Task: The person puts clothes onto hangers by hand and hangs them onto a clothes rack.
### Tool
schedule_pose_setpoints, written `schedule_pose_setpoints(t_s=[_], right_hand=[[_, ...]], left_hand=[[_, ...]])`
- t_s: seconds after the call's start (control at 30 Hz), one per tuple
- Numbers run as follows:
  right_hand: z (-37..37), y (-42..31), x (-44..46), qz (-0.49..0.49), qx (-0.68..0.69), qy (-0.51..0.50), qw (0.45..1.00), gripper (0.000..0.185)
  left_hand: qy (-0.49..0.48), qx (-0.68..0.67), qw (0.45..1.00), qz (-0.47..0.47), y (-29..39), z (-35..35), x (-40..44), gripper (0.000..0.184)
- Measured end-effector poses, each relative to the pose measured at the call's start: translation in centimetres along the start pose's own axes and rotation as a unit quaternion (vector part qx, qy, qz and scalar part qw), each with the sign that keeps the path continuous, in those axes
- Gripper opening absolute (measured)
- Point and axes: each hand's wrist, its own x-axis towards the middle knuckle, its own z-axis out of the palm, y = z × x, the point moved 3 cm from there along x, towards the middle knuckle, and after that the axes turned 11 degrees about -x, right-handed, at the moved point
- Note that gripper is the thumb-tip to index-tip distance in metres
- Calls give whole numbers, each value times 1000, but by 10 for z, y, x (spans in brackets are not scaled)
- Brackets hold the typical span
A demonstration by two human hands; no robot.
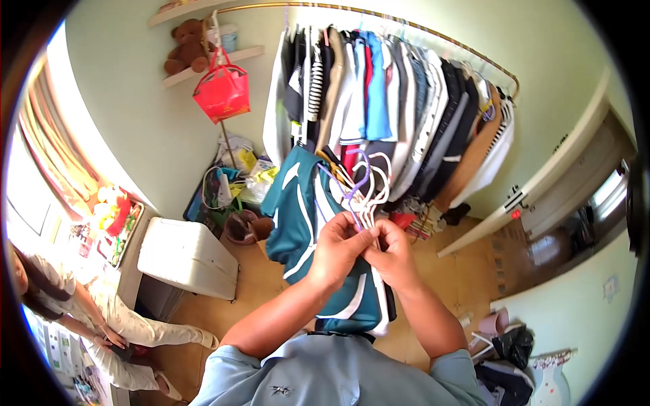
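A bunch of white and purple hangers [365,186] is held in front of my chest, hooks pointing up. My left hand [338,247] closes round the hanger necks, its fingertips against those of my right hand [391,250], which pinches the same bunch from the other side. A teal garment with white stripes [294,213] hangs just left of and below my hands, partly hidden behind my left hand and forearm. How it is attached to the hangers cannot be made out.
A rail [433,30] full of clothes stands ahead. A white suitcase [186,257] is at the left, near a seated person [115,318]. A red bag [223,91] hangs by the shelf. An open doorway [575,183] and a black bag [516,345] are at the right.
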Motion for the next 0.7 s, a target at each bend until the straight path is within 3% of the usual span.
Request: schedule_pose_setpoints(t_s=[0.1,0.27,0.4,0.7], right_hand=[[35,-7,56,-40,-40,-50,997,15],[87,6,154,-37,78,-177,980,25],[119,2,233,-16,142,-255,956,23],[173,6,363,-36,140,-229,963,19]], left_hand=[[26,47,997,60,45,-29,33,17],[62,97,984,135,113,-78,98,11],[90,110,978,152,167,-114,153,13],[74,69,981,166,243,-161,250,13]])
